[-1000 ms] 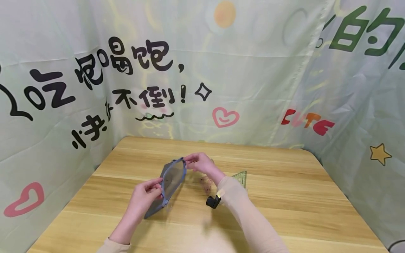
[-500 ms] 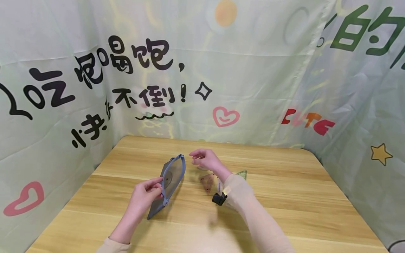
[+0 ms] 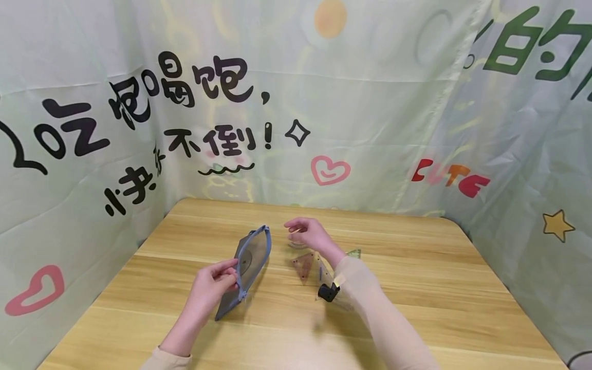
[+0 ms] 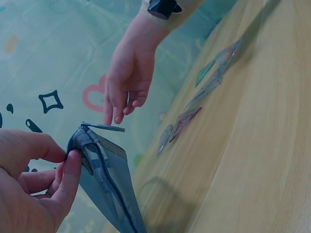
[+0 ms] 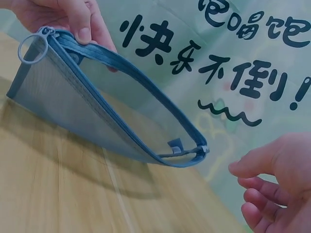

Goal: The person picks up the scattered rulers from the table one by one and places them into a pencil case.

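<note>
by the left hand (image 3: 210, 282), thumb to fingers, a mesh pouch (image 5: 82, 111) is pinched at its rim, long axis slanted away rightward; just beside its far end, the right hand (image 3: 313, 237) is held empty, loosely curled, nearer the pink triangle (image 3: 302, 266).

Wrist pics dimmer, bluer vs. head pic

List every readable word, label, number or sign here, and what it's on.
"吃饱喝饱," black, on the cloth
"快乐不倒!" black, on the cloth
"CUTE" multicoloured, on the cloth
"的" green, on the cloth; next character cut off
Rulers: any markings too small to read
Pouch: no readable text
</note>
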Demonstrator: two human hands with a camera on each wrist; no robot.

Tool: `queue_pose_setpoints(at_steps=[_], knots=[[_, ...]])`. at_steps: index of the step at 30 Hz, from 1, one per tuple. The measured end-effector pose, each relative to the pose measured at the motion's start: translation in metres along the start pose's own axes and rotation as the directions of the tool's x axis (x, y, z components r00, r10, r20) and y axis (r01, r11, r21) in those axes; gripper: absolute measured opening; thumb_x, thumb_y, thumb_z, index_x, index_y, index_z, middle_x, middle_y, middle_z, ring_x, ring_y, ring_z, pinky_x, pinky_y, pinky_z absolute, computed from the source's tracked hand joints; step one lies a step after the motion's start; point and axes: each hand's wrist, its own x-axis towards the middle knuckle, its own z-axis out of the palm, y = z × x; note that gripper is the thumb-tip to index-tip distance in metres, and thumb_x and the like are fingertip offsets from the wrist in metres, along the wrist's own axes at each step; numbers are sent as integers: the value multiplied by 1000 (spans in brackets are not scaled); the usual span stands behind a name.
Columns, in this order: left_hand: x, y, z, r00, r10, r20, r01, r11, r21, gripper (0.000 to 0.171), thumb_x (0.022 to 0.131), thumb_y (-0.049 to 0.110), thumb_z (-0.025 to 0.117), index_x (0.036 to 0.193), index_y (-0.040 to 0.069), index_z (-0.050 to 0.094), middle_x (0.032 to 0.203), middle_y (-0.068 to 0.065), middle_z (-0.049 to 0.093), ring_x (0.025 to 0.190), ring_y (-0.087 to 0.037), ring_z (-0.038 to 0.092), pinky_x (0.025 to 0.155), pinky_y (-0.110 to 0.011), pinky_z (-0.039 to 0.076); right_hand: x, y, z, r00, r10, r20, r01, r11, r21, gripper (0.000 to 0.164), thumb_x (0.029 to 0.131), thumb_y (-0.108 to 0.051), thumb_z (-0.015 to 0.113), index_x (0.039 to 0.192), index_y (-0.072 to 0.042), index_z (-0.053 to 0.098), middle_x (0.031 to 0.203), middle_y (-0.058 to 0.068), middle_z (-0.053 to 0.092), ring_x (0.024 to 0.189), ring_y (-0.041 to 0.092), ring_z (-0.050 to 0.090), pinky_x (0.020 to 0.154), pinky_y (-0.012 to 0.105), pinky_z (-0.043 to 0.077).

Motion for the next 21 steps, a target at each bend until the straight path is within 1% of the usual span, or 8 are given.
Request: queue_pose_setpoints(at_steps=[2, 4, 8, 9, 12, 17, 21], knots=[[0, 0, 0, 1000, -1, 2, 1, 1000, -3, 39, 90, -3, 59, 129, -6, 60, 96, -10, 62, 78, -6, 61, 73, -24, 61, 1, 0, -1, 1000, -17, -5, 17, 1000, -12, 32, 89, -3, 67, 120, -3, 68, 113, 21, 67, 90, 19, 65, 79, 37, 58], [0, -1, -1, 1000, -2, 1, 2, 1000, -4, 39, 90, -3, 59, 129, -6, 60, 96, -9, 62, 78, -6, 61, 74, -25, 62, 2, 1, -1, 999, -33, -8, 32, 999, -31, 32, 89, -2, 67, 121, -3, 67, 116, 22, 65, 93, 22, 64, 76, 37, 57], [0, -2, -1, 1000, -4, 0, 4, 1000, -3, 39, 91, -2, 60, 129, -6, 60, 95, -9, 62, 78, -7, 61, 73, -24, 62, 8, 9, -3, 997, -70, -11, 70, 995, -65, 31, 91, -5, 66, 122, -6, 67, 119, 23, 64, 97, 25, 62, 71, 29, 54], [1, -2, -1, 1000, -4, 0, 4, 1000, -2, 39, 91, -2, 60, 129, -6, 60, 95, -9, 62, 78, -7, 61, 73, -24, 61, 9, 11, -3, 997, -81, -10, 80, 994, -74, 32, 91, -5, 66, 123, -6, 67, 119, 23, 64, 98, 25, 62, 71, 27, 53], [1, -2, -1, 1000, -4, -1, 4, 1000, 0, 39, 90, -3, 60, 129, -5, 60, 95, -9, 62, 78, -7, 61, 73, -24, 61, 11, 16, -5, 995, -102, 1, 102, 991, -89, 31, 92, -7, 66, 122, -8, 67, 120, 22, 64, 100, 25, 62, 75, 26, 54], [1, -2, -2, 1000, -5, -2, 5, 1000, -3, 39, 90, -3, 60, 129, -6, 60, 94, -8, 62, 78, -7, 61, 72, -23, 61, 14, 24, -9, 991, -129, 23, 131, 985, -110, 31, 93, -10, 66, 124, -12, 67, 120, 19, 65, 104, 26, 61, 84, 32, 56], [2, -2, -2, 1000, -8, -1, 8, 1000, -10, 39, 90, -3, 59, 129, -6, 60, 94, -8, 61, 78, -7, 61, 71, -20, 60, 19, 31, -13, 986, -165, 37, 168, 980, -108, 35, 92, -9, 66, 127, -9, 65, 123, 22, 63, 110, 33, 60, 91, 39, 54]])
